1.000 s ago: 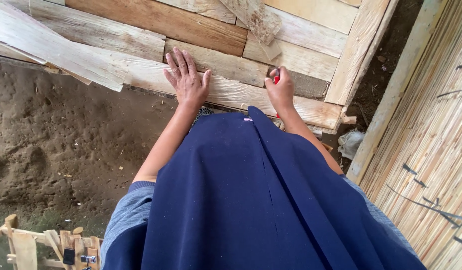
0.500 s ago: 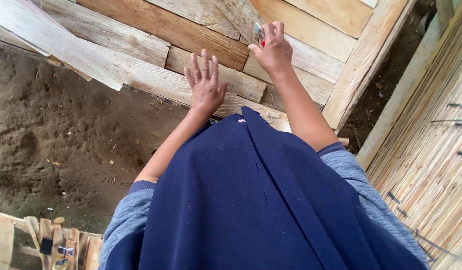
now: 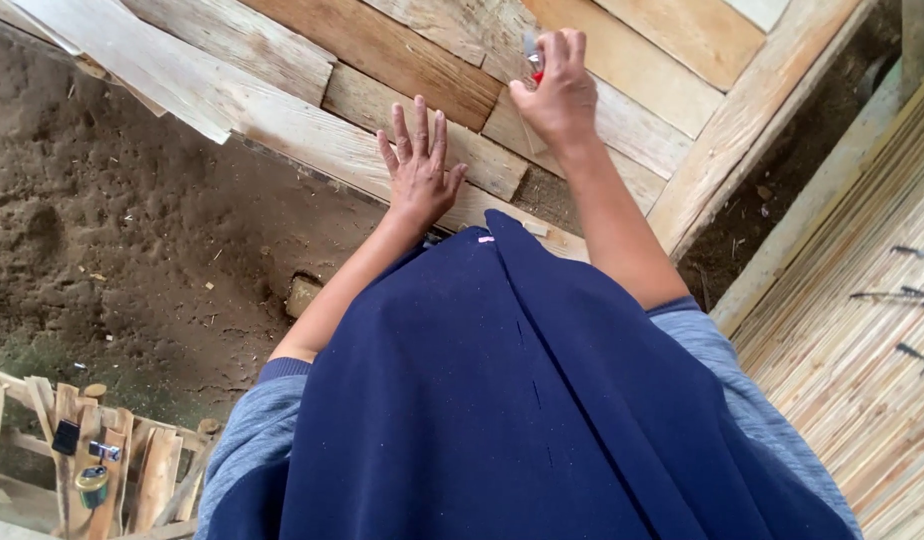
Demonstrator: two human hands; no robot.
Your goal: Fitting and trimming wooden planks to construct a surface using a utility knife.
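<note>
My left hand (image 3: pixel 419 170) lies flat with fingers spread on a pale wooden plank (image 3: pixel 312 135) at the near edge of a plank platform. Farther out, my right hand (image 3: pixel 557 90) is closed around a small tool with a red handle (image 3: pixel 537 72) and a metal tip, held over the planks. Most of the tool is hidden by the fingers. A dark blue garment (image 3: pixel 522 400) covers my body below both arms.
Bare dirt ground (image 3: pixel 112 250) lies to the left. A long loose plank (image 3: pixel 132 60) rests across the platform's left corner. A bamboo-slat wall (image 3: pixel 862 350) runs along the right. Small wooden pieces and a round tin (image 3: pixel 92 485) sit at the lower left.
My right hand has moved from the near plank edge outward over the platform with the red-handled tool. My left hand has stayed flat on the plank.
</note>
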